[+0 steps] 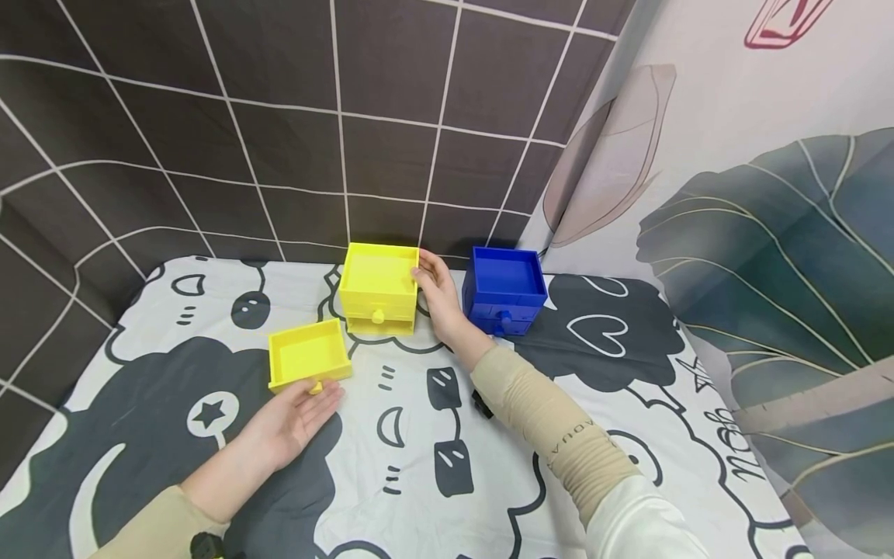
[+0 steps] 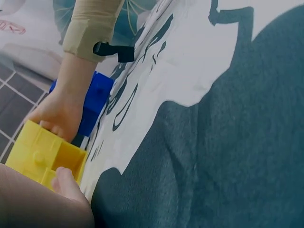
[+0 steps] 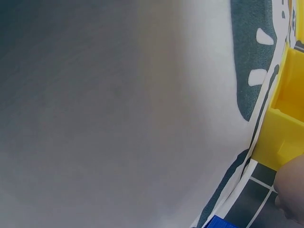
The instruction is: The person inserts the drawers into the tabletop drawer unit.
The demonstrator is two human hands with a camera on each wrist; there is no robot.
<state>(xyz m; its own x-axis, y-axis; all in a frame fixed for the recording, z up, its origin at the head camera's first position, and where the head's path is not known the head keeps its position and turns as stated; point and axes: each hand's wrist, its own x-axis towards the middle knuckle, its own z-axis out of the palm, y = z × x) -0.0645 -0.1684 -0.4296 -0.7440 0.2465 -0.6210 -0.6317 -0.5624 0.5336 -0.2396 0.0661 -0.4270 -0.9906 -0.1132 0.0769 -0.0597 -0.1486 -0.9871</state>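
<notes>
A small yellow drawer cabinet (image 1: 379, 299) stands near the back wall, with a round knob on its upper drawer and an open slot below. My right hand (image 1: 443, 299) grips the cabinet's right side, thumb at its front edge and fingers toward the back. To the left lies a loose yellow drawer (image 1: 307, 353), its knob facing me. Palm up, my left hand (image 1: 296, 419) is at the drawer's front, fingers extended beside the knob. The left wrist view shows the cabinet's dark slot (image 2: 71, 156) close to the left fingers.
A blue drawer cabinet (image 1: 506, 291) stands right of the yellow one, close to my right wrist. The surface has a patterned black-and-white cloth (image 1: 391, 497). Behind hangs a dark grid-patterned curtain (image 1: 279, 140); a leaf-printed sheet (image 1: 768, 256) hangs on the right.
</notes>
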